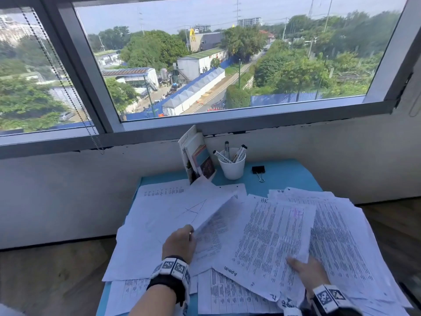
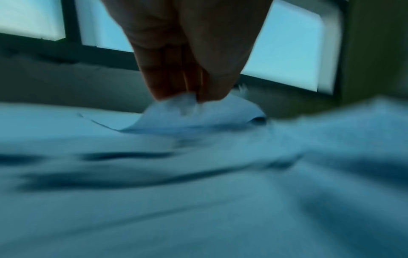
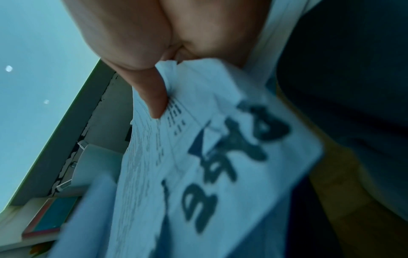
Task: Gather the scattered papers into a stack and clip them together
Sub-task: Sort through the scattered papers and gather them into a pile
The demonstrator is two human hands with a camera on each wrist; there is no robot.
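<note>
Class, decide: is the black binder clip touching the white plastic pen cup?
Apart. The head view shows bare blue tabletop between the black binder clip and white plastic pen cup.

Our left hand (image 1: 178,244) reaches forward, forearm low, fingers (image 2: 167,83) bunched in a pinch. Our right hand (image 1: 307,273) lies lower right, thumb (image 3: 154,97) pressed down, fingers curled under. Marker bands on both wrists.

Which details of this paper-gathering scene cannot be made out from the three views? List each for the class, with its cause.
- Printed text on the scattered papers: head view, too small.
- Left hand fingertips: left wrist view, blurred, sunk in the lifted sheet.
- Right hand fingers: head view, hidden under the papers.
- Table front edge: head view, covered by papers.
</note>
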